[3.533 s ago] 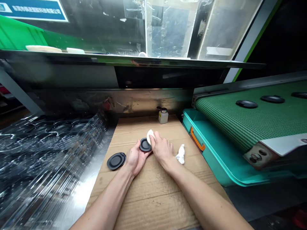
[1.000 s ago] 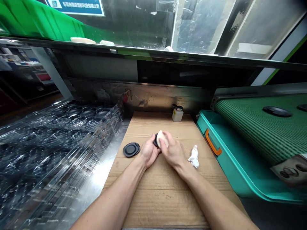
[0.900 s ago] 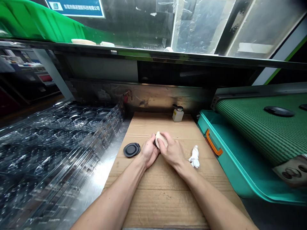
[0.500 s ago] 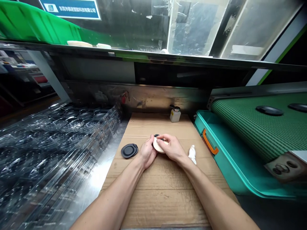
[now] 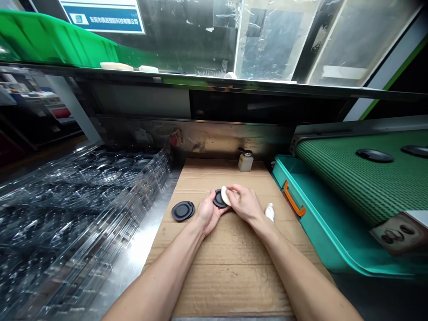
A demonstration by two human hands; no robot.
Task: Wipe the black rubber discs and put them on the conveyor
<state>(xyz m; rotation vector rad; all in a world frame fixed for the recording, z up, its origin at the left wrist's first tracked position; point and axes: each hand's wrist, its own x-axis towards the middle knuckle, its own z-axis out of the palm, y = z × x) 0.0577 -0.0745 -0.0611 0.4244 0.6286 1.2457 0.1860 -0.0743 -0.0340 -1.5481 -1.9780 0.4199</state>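
My left hand (image 5: 207, 211) is closed around the edge of a round black plastic lid (image 5: 219, 199), its recessed face turned up. In my right hand (image 5: 245, 204) a round cream-white pad (image 5: 224, 195) is pinched between thumb and fingers, tilted on edge at the lid's right side. Whether pad and lid touch I cannot tell. Left of my hands, a small stack of black lids (image 5: 182, 211) lies on the cardboard sheet (image 5: 230, 272). Beside my right wrist lies a crumpled white cloth-like piece (image 5: 269, 212), partly hidden by the forearm.
A small dispenser bottle (image 5: 245, 161) with its cap flipped up stands at the cardboard's back. Clear plastic trays (image 5: 83, 214) holding black parts are stacked left. At right, a teal bin (image 5: 321, 236) sits below a green conveyor belt (image 5: 354, 178) carrying black discs. A shelf edge (image 5: 214, 84) crosses above.
My right hand has lifted and tilted the white pad off to the right, so more of the black lid in my left hand shows. The camera view has shifted slightly.
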